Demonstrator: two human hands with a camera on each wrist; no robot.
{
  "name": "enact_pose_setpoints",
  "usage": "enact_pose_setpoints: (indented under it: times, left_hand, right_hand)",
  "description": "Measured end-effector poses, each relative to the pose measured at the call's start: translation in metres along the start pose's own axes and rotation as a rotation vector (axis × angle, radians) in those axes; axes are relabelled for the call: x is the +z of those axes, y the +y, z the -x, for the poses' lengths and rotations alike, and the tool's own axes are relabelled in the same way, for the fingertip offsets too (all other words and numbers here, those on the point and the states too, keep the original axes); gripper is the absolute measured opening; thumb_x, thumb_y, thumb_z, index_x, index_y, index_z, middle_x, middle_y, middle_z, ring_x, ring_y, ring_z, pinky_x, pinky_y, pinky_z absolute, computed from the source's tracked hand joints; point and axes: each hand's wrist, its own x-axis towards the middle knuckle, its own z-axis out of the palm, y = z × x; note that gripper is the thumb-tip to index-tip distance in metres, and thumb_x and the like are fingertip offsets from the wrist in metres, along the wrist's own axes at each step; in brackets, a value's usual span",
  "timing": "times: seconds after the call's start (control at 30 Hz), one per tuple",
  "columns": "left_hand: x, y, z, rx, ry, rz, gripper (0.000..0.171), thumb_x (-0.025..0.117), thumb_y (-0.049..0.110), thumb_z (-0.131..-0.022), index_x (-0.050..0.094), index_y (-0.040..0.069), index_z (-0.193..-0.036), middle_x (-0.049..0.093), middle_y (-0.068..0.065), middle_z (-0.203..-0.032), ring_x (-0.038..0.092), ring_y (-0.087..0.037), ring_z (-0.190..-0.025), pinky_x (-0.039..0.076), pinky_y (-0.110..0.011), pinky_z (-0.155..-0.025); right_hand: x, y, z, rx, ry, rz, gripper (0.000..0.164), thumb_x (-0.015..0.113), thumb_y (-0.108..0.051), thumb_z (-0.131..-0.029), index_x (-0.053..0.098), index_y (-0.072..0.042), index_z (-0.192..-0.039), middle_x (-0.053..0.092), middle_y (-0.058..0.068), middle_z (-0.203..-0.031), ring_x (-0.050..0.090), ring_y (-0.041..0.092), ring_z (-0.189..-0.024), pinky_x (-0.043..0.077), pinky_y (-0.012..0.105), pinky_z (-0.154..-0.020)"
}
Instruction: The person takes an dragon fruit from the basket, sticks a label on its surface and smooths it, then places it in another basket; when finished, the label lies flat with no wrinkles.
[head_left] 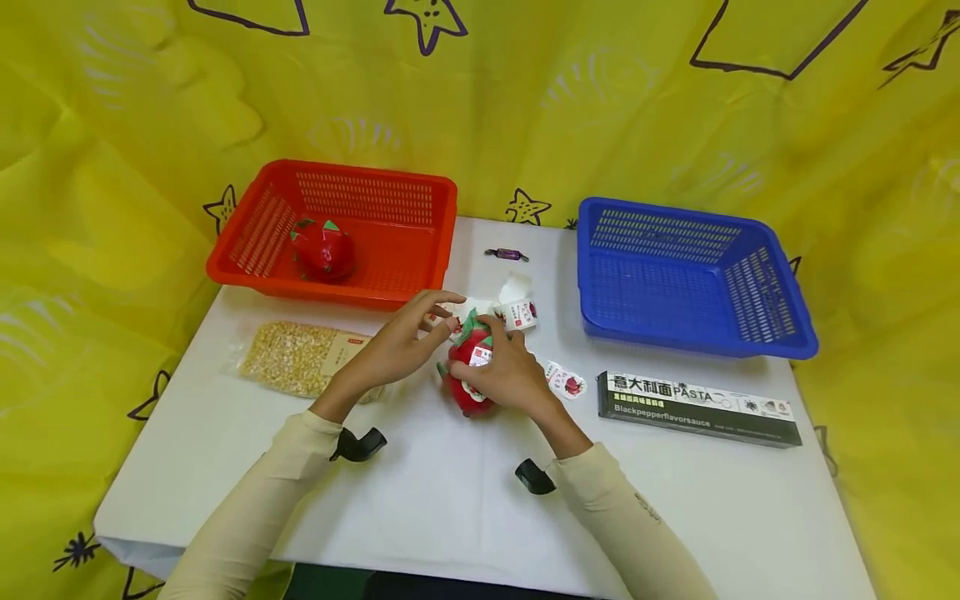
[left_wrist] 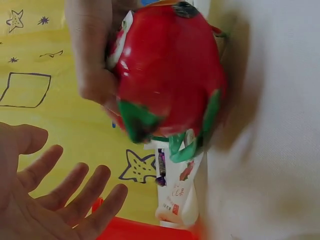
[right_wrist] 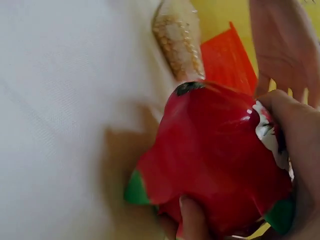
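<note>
A red dragon fruit point(head_left: 461, 400) with green-tipped scales and a white label is held just over the table's middle by my right hand point(head_left: 513, 371). In the right wrist view, the thumb and fingers grip the dragon fruit point(right_wrist: 215, 155) around its side. My left hand point(head_left: 397, 346) hovers beside the fruit's upper left. The left wrist view shows that left hand point(left_wrist: 65, 195) with fingers spread and slightly bent, apart from the fruit point(left_wrist: 170, 65). Dragon-fruit stickers and card pieces point(head_left: 517, 314) lie behind the hands, and another sticker point(head_left: 566, 382) lies to the right.
At the back left, a red basket point(head_left: 375, 292) contains another dragon fruit point(head_left: 326, 254). A blue basket point(head_left: 690, 333) stands back right. A bag of yellow grains point(head_left: 288, 358) lies left, a pasta box point(head_left: 697, 412) right. One purple wrapped candy point(head_left: 507, 254) sits between the baskets.
</note>
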Motion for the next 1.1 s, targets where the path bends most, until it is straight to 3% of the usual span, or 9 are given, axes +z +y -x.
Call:
enact_pose_setpoints:
  times: [0.1, 0.23, 0.47, 0.67, 0.9, 1.1]
  left_hand:
    - [-0.001, 0.002, -0.002, 0.015, 0.008, -0.013, 0.040, 0.060, 0.017, -0.109, 0.055, 0.016, -0.149, 0.056, -0.008, -0.143, 0.063, -0.034, -0.120, 0.057, -0.053, -0.095]
    - [0.003, 0.001, -0.004, 0.038, 0.007, -0.026, 0.040, 0.060, 0.014, -0.109, 0.055, 0.012, -0.149, 0.058, -0.008, -0.142, 0.062, -0.029, -0.123, 0.054, -0.051, -0.102]
    - [0.010, 0.008, -0.024, 0.066, -0.040, -0.020, 0.039, 0.057, 0.016, -0.110, 0.056, 0.010, -0.148, 0.056, -0.010, -0.149, 0.062, -0.030, -0.127, 0.056, -0.050, -0.102]
    - [0.029, 0.015, -0.055, 0.086, -0.113, -0.043, 0.038, 0.057, 0.016, -0.110, 0.056, 0.010, -0.147, 0.055, -0.010, -0.150, 0.062, -0.029, -0.125, 0.060, -0.042, -0.093]
    - [0.068, 0.023, -0.102, 0.101, -0.166, -0.039, 0.042, 0.055, 0.018, -0.111, 0.052, 0.008, -0.152, 0.052, -0.011, -0.154, 0.061, -0.026, -0.127, 0.056, -0.041, -0.103]
    - [0.087, 0.031, -0.130, 0.104, -0.165, -0.082, 0.047, 0.055, 0.020, -0.111, 0.047, 0.009, -0.157, 0.046, -0.012, -0.159, 0.056, -0.034, -0.136, 0.051, -0.046, -0.111]
  right_hand:
    - [-0.008, 0.007, 0.002, -0.003, 0.008, -0.123, 0.092, 0.075, -0.055, -0.085, 0.034, -0.028, -0.162, 0.048, 0.019, -0.140, 0.062, 0.037, -0.114, 0.061, 0.048, -0.086]
    - [-0.025, 0.017, 0.013, -0.048, -0.042, -0.225, 0.093, 0.077, -0.047, -0.087, 0.031, -0.024, -0.164, 0.045, 0.020, -0.142, 0.060, 0.037, -0.121, 0.063, 0.046, -0.087]
    - [-0.077, 0.022, 0.027, -0.145, -0.088, -0.230, 0.094, 0.078, -0.039, -0.091, 0.025, -0.026, -0.166, 0.043, 0.022, -0.144, 0.059, 0.041, -0.123, 0.065, 0.043, -0.079]
    - [-0.128, 0.033, 0.032, -0.166, -0.118, -0.223, 0.094, 0.076, -0.033, -0.093, 0.020, -0.026, -0.168, 0.048, 0.023, -0.144, 0.062, 0.043, -0.121, 0.065, 0.043, -0.077]
    - [-0.179, 0.046, 0.035, -0.132, -0.067, -0.160, 0.093, 0.074, -0.032, -0.095, 0.015, -0.030, -0.168, 0.051, 0.024, -0.141, 0.063, 0.041, -0.119, 0.064, 0.042, -0.082]
    - [-0.219, 0.053, 0.027, -0.114, -0.040, -0.064, 0.100, 0.074, -0.032, -0.096, 0.006, -0.027, -0.169, 0.040, 0.028, -0.149, 0.058, 0.046, -0.125, 0.064, 0.050, -0.087]
